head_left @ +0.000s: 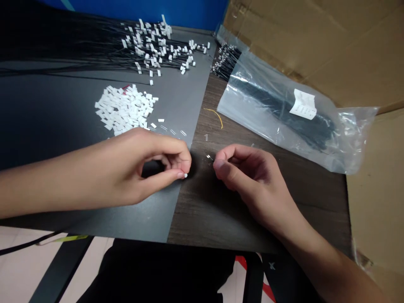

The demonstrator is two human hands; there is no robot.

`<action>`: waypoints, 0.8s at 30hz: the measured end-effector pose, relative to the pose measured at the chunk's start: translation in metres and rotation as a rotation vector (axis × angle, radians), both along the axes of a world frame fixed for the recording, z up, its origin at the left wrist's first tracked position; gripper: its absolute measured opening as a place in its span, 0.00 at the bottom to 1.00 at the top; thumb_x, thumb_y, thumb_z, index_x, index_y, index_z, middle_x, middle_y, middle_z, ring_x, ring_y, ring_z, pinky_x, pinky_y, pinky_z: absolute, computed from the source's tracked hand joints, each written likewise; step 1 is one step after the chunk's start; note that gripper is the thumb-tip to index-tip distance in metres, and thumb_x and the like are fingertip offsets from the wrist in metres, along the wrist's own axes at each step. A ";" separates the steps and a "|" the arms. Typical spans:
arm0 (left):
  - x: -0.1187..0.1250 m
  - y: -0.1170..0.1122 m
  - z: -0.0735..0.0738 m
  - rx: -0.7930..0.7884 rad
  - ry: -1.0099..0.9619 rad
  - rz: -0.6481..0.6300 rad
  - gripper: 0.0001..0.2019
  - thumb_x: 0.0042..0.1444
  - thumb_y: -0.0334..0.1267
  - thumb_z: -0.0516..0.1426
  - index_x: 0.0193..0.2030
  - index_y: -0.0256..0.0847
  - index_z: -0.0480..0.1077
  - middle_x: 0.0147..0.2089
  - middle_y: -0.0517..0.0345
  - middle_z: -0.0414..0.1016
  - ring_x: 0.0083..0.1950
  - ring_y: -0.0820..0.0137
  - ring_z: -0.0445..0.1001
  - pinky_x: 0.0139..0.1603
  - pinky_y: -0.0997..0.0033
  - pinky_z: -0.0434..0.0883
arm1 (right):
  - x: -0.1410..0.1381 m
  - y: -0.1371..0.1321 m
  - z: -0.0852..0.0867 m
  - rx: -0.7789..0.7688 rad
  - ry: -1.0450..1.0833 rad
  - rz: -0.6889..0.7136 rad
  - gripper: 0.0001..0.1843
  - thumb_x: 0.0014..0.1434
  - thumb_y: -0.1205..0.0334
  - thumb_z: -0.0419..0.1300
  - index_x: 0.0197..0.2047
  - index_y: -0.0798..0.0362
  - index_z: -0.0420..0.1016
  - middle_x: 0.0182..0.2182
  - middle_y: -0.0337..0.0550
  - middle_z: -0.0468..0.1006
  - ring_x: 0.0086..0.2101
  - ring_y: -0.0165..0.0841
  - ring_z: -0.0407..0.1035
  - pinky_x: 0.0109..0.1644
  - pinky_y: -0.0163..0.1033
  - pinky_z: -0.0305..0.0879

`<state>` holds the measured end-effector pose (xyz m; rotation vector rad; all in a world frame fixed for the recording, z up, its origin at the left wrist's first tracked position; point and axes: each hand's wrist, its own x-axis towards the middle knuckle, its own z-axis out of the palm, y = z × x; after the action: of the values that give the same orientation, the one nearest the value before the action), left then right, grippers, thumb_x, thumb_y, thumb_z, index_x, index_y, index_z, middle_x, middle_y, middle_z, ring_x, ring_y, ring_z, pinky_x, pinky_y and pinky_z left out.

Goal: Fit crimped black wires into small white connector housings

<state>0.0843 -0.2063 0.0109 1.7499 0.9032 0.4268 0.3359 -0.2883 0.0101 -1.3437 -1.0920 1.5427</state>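
Nearest the camera, dark clothing (158, 273) fills the bottom of the frame, just below the desk edge. Above it the two hands are apart but close, fingertips facing. The left hand (148, 170) pinches a small white connector housing (185, 175) over the edge of a grey mat (164, 214). The right hand (251, 183), over the wooden desktop (202, 214), pinches at a tiny metal terminal (209, 157). Fitting terminal to housing looks like the step in hand, and the next move seems to call for careful lining up. More white housings (124, 109) lie heaped at left-centre, and wired ones (154, 46) spread at upper centre.
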 end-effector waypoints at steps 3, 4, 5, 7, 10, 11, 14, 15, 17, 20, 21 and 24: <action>0.000 0.000 -0.006 -0.115 -0.055 -0.087 0.08 0.67 0.42 0.72 0.35 0.46 0.89 0.36 0.54 0.89 0.37 0.61 0.87 0.38 0.73 0.80 | -0.001 0.001 0.001 -0.065 0.017 0.073 0.21 0.65 0.55 0.88 0.35 0.50 0.81 0.28 0.33 0.74 0.28 0.28 0.61 0.34 0.35 0.65; -0.001 0.001 -0.010 -0.153 -0.090 -0.064 0.07 0.66 0.41 0.74 0.36 0.45 0.89 0.36 0.54 0.89 0.39 0.61 0.88 0.41 0.73 0.82 | -0.002 0.002 0.001 -0.090 0.022 0.102 0.22 0.65 0.54 0.88 0.34 0.50 0.81 0.28 0.33 0.74 0.29 0.28 0.62 0.35 0.35 0.66; -0.001 0.002 -0.014 -0.192 -0.123 -0.042 0.05 0.65 0.41 0.75 0.37 0.45 0.90 0.37 0.54 0.89 0.39 0.61 0.88 0.42 0.73 0.83 | -0.003 0.002 0.001 -0.114 0.023 0.127 0.23 0.64 0.53 0.89 0.34 0.50 0.80 0.28 0.34 0.75 0.29 0.29 0.63 0.35 0.35 0.66; -0.002 0.002 -0.024 -0.248 -0.176 -0.015 0.03 0.63 0.39 0.76 0.38 0.46 0.90 0.36 0.56 0.88 0.37 0.64 0.86 0.38 0.75 0.81 | -0.003 0.002 0.000 -0.146 0.028 0.153 0.23 0.63 0.53 0.89 0.34 0.50 0.81 0.30 0.35 0.77 0.31 0.30 0.66 0.35 0.36 0.66; -0.003 -0.001 -0.033 -0.272 -0.215 0.023 0.04 0.62 0.38 0.77 0.37 0.47 0.89 0.35 0.58 0.85 0.34 0.68 0.81 0.33 0.78 0.76 | -0.002 0.002 -0.003 -0.154 0.055 0.159 0.20 0.63 0.56 0.89 0.35 0.50 0.83 0.33 0.39 0.82 0.34 0.32 0.71 0.38 0.36 0.69; -0.003 -0.002 -0.033 -0.276 -0.218 0.026 0.04 0.62 0.38 0.78 0.37 0.47 0.89 0.35 0.58 0.85 0.34 0.68 0.81 0.34 0.79 0.77 | -0.002 0.002 -0.003 -0.148 0.071 0.160 0.19 0.62 0.58 0.90 0.35 0.50 0.84 0.34 0.39 0.83 0.35 0.33 0.73 0.39 0.36 0.71; -0.002 -0.004 -0.026 -0.291 -0.191 0.000 0.05 0.64 0.39 0.77 0.37 0.47 0.89 0.35 0.58 0.87 0.34 0.68 0.83 0.33 0.79 0.78 | -0.001 0.002 -0.005 -0.121 0.102 0.160 0.18 0.61 0.62 0.90 0.36 0.50 0.85 0.35 0.39 0.85 0.37 0.33 0.76 0.42 0.37 0.76; -0.001 -0.004 -0.022 -0.288 -0.175 -0.005 0.04 0.65 0.40 0.77 0.38 0.47 0.89 0.36 0.58 0.88 0.34 0.67 0.84 0.34 0.79 0.79 | 0.000 0.002 -0.006 -0.110 0.097 0.158 0.18 0.61 0.62 0.90 0.36 0.50 0.85 0.36 0.39 0.85 0.37 0.34 0.76 0.43 0.37 0.77; 0.002 -0.003 -0.017 -0.273 -0.146 -0.010 0.04 0.66 0.42 0.76 0.39 0.48 0.90 0.37 0.57 0.90 0.35 0.66 0.87 0.35 0.78 0.81 | 0.000 0.001 -0.007 -0.082 0.073 0.152 0.18 0.62 0.61 0.90 0.35 0.49 0.85 0.36 0.40 0.86 0.38 0.35 0.77 0.43 0.38 0.78; 0.005 -0.003 -0.014 -0.274 -0.155 -0.006 0.05 0.67 0.43 0.75 0.41 0.47 0.90 0.38 0.58 0.92 0.37 0.64 0.91 0.37 0.79 0.82 | -0.001 0.001 -0.010 -0.019 0.067 0.139 0.18 0.61 0.62 0.90 0.34 0.48 0.85 0.36 0.41 0.88 0.40 0.38 0.82 0.45 0.40 0.81; 0.007 -0.003 -0.014 -0.278 -0.165 -0.006 0.05 0.68 0.43 0.75 0.41 0.46 0.90 0.38 0.58 0.93 0.38 0.65 0.91 0.37 0.79 0.83 | -0.002 0.000 -0.011 0.005 0.069 0.132 0.19 0.61 0.63 0.90 0.33 0.48 0.84 0.37 0.42 0.89 0.41 0.39 0.84 0.47 0.41 0.83; 0.008 -0.005 -0.016 -0.267 -0.196 0.002 0.04 0.69 0.41 0.74 0.41 0.46 0.90 0.37 0.59 0.93 0.37 0.66 0.92 0.39 0.80 0.84 | -0.003 -0.001 -0.013 0.065 0.066 0.108 0.18 0.62 0.68 0.89 0.32 0.49 0.85 0.40 0.43 0.92 0.44 0.39 0.88 0.53 0.41 0.87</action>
<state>0.0922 -0.2114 -0.0046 1.4370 0.7828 0.4487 0.3327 -0.2888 -0.0024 -1.1989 -1.1793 1.6041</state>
